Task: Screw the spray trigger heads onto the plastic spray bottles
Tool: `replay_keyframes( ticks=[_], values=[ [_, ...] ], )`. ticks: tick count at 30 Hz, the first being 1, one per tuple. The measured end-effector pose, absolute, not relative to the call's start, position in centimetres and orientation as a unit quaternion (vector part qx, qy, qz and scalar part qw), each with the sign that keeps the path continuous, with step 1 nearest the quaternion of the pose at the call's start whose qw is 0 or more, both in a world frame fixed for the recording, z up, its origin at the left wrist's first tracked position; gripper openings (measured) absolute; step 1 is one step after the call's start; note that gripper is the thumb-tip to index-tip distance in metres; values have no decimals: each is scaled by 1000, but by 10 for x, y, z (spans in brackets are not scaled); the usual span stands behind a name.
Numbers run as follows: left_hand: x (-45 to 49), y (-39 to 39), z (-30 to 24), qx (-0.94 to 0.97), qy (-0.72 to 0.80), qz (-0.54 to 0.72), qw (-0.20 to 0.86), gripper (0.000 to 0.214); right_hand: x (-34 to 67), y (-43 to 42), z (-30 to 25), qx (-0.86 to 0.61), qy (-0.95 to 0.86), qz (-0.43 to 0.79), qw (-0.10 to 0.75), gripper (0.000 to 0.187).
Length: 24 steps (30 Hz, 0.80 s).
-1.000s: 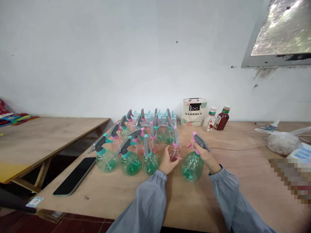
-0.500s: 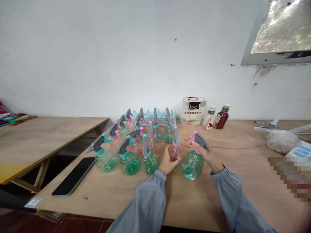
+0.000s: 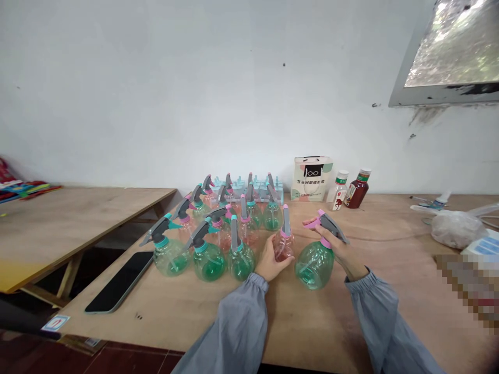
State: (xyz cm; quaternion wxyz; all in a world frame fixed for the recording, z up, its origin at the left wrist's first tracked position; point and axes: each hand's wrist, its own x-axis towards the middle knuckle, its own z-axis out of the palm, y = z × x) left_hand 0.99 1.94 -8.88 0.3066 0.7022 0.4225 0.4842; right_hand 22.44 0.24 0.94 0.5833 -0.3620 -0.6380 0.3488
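Observation:
My left hand (image 3: 270, 259) is wrapped round the base of a pink spray bottle (image 3: 284, 243) with a grey and pink trigger head, standing on the wooden table (image 3: 304, 322). My right hand (image 3: 340, 248) grips a green spray bottle (image 3: 315, 264) by its neck, under a grey and pink trigger head; the bottle leans to the left, just right of the pink one. To the left stands a cluster of several green and pink spray bottles (image 3: 210, 257) in rows.
A black phone (image 3: 120, 281) lies near the table's left edge. At the back stand a small paper bag (image 3: 312, 178), a white bottle (image 3: 339, 190) and a dark red bottle (image 3: 357, 188). A plastic bag (image 3: 454, 228) lies at the right. A second table (image 3: 58, 223) is at the left.
My right hand and the green bottle have shifted slightly to the right. The left hand stays on the pink bottle.

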Motion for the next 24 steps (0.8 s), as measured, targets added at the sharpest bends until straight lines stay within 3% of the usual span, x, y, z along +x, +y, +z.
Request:
replay_keyframes(
  ticks=[12, 18, 24],
  values=[
    [9, 20, -89, 701, 421, 482, 313, 88, 240, 8, -1, -522, -539, 228, 621, 51],
    [8, 19, -87, 705, 422, 475, 315, 89, 267, -1, 10, -522, -606, 117, 588, 51],
    [8, 19, -88, 695, 422, 485, 321, 88, 309, 6, 5, -580, -583, 109, 559, 54]
  ],
)
